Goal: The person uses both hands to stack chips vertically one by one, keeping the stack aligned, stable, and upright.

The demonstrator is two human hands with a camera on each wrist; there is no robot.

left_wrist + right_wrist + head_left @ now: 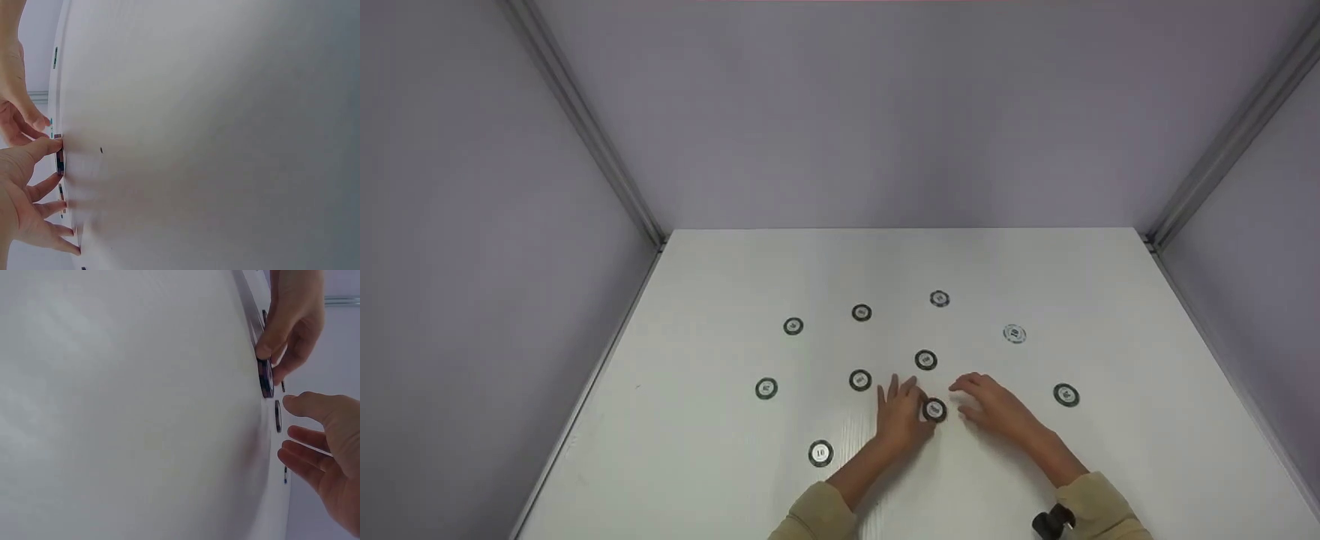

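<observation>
Several round black chips with white centres lie scattered on a white table (720, 465). My left hand (901, 415) rests low on the table, thumb and forefinger pinching the edge of one chip (935, 409). The right wrist view shows this chip (265, 377) thick and dark between the left hand's (292, 320) thumb and a finger. In the left wrist view my thumb touches the chip (59, 160). My right hand (991, 406) hovers just right of it, fingers relaxed and holding nothing.
Other chips lie close by (861, 380), (926, 360) and further out (820, 453), (766, 388), (1066, 394). A paler chip (1015, 334) sits at the right. Grey booth walls (510, 262) close off the left, back and right.
</observation>
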